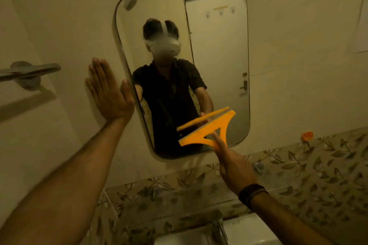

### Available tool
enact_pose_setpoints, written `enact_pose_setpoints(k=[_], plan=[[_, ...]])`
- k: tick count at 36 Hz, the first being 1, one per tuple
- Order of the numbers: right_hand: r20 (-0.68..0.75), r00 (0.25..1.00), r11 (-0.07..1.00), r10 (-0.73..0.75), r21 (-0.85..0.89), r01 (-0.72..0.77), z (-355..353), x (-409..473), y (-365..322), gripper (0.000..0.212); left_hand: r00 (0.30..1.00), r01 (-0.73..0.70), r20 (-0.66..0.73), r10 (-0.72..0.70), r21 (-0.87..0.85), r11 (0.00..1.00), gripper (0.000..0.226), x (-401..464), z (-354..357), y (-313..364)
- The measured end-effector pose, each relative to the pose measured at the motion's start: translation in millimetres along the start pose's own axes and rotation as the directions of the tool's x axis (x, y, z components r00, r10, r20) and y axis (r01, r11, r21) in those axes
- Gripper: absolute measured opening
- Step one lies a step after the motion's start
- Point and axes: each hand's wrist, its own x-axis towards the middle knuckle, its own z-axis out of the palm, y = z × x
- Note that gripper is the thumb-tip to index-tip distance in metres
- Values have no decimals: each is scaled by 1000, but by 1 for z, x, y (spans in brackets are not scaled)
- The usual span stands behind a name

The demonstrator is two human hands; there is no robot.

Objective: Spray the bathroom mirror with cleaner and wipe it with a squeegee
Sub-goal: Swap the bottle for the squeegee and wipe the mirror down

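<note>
Gripping squeegee [207,128] against mirror [219,55], right hand [234,167]; left hand [109,93] flat, open.

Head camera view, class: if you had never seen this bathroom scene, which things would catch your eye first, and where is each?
The bright orange squeegee stands out first, its blade against the lower right part of the mirror, held by the right hand. Next comes the left hand, pressed flat and open on the wall beside the mirror's left edge. The mirror itself fills the upper centre and reflects the person in a dark shirt.
</note>
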Motion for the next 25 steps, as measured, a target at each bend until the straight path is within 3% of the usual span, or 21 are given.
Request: enact_pose_setpoints(k=[5, 8, 15, 21, 25], plan=[[-179, 970, 980, -161, 86, 179, -35, 66, -57, 66, 1000, -2, 6, 2, 10, 1000, 71, -1, -1, 0], [-206, 958, 970, -201, 91, 223, -50, 109, -86, 60, 1000, -6, 14, 5, 22, 1000, 71, -1, -1, -1], [-127, 971, 978, -203, 22, 207, -35, 136, -87, 62, 1000, -9, 11, 9, 29, 1000, 70, -2, -2, 0], [-9, 986, 985, -166, 38, 166, 12, 58, -42, 80, 1000, -8, -10, 8, 29, 1000, 70, -2, -1, 1], [109, 992, 995, -71, -66, 78, 45, -8, -15, 92, 1000, -2, -8, 2, 17, 1000, 71, -1, -1, 2]])
